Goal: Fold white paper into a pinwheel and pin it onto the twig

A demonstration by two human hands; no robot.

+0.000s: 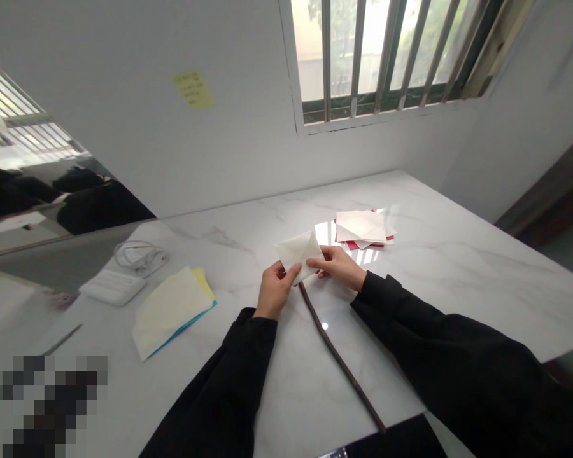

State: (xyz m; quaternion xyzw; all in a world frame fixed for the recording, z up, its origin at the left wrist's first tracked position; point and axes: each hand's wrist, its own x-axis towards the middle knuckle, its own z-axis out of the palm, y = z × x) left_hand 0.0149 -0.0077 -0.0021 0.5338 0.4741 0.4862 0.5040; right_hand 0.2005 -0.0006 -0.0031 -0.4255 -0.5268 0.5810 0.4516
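Between my two hands is a small white envelope (300, 251), held up just above the marble-patterned table. My left hand (276, 286) pinches its lower left part, thumb on the front. At the right edge my right hand (340, 265) grips it, thumb across the front and fingers behind. Fold lines cross the envelope's face; its back is hidden. A thin dark brown cord or strap (337, 354) runs from below the envelope to the near edge. Behind my right hand lies a pile of white and red envelopes (361, 227).
On the left lie a stack of cream, yellow and blue paper (174, 308) and a white device (112, 287) with a coiled white cable (141, 256). A dark flat object (396, 439) sits at the near edge. A yellow note (193, 90) sticks to the wall beside a barred window (386, 57).
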